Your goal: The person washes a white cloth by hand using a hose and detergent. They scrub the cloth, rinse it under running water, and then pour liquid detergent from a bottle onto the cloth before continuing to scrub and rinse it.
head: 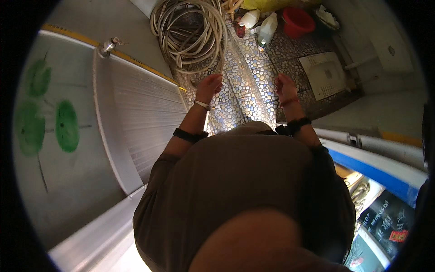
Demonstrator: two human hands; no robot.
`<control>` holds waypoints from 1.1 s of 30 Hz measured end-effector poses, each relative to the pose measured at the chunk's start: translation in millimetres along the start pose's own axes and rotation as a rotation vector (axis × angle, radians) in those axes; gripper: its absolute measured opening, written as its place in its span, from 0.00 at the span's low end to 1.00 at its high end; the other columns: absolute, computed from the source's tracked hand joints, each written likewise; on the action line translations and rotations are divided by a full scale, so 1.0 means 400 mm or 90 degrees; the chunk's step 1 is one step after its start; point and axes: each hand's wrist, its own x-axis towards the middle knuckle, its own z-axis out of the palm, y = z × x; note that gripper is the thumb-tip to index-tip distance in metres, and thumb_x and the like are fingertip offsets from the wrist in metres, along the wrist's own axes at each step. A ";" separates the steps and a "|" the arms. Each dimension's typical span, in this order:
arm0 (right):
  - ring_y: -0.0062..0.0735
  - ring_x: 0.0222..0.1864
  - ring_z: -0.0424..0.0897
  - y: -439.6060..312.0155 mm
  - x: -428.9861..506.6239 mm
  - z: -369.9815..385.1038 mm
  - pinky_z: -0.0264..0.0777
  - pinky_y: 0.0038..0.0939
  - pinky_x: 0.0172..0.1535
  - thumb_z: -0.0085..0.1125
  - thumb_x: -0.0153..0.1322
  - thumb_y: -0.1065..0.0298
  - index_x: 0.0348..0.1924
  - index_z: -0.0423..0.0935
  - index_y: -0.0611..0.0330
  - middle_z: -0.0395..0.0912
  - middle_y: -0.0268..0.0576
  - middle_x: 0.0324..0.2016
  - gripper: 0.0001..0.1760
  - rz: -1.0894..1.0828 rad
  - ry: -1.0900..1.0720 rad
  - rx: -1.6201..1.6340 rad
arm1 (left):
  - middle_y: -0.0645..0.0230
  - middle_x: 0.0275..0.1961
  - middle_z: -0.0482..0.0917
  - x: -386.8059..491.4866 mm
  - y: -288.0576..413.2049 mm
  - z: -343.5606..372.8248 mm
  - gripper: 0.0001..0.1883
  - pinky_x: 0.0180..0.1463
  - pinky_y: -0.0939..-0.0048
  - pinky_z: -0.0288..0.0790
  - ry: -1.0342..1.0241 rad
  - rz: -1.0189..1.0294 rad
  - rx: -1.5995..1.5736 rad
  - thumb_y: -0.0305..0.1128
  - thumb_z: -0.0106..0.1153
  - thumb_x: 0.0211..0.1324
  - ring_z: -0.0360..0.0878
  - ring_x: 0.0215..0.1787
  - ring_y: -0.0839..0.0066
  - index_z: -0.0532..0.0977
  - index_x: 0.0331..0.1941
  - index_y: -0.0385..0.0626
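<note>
My left hand (209, 89) is held over the pebble-patterned floor (231, 98), its fingers curled; no object shows in it. Nearest to it lies a coiled pale hose (190, 37), just beyond the fingers. Level with it on the right is my right hand (284, 87), also with bent fingers and nothing visible in them. A squat toilet pan (324, 75) is set in the floor to its right. Beyond both hands stand a small bottle with a green label (262, 45), a translucent plastic jug (268, 29), a white plastic bottle (250, 19) and a red bottle (241, 30).
A red plastic bucket (298, 22) stands at the back right, near a bin with a white liner (327, 17). On the left is an open door (146, 98) with a metal knob (108, 47). A raised floor edge (249, 76) runs between my hands. A pale pipe (362, 63) juts out at right.
</note>
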 end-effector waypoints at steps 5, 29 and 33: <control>0.19 0.17 0.67 -0.036 0.233 0.091 0.60 0.19 0.17 0.50 0.64 0.69 0.36 0.70 0.58 0.73 0.36 0.23 0.07 0.007 0.059 -0.068 | 0.72 0.23 0.74 0.162 0.048 -0.113 0.12 0.23 0.85 0.62 0.065 -0.060 -0.043 0.34 0.54 0.50 0.67 0.19 0.86 0.72 0.37 0.41; 0.42 0.41 0.73 -0.004 1.556 0.008 0.66 0.33 0.44 0.52 0.57 0.48 0.42 0.70 0.61 0.74 0.45 0.38 0.28 0.110 0.290 -0.847 | 0.72 0.25 0.73 0.853 0.060 -0.379 0.12 0.26 0.84 0.64 0.212 -0.399 0.112 0.33 0.53 0.50 0.68 0.23 0.85 0.71 0.38 0.40; 0.46 0.44 0.71 -0.010 1.665 0.061 0.65 0.36 0.46 0.55 0.53 0.43 0.46 0.68 0.61 0.71 0.50 0.42 0.36 0.051 0.344 -0.895 | 0.72 0.23 0.73 0.873 -0.005 -0.366 0.11 0.27 0.84 0.65 0.242 -0.458 0.065 0.31 0.52 0.50 0.69 0.22 0.85 0.72 0.38 0.42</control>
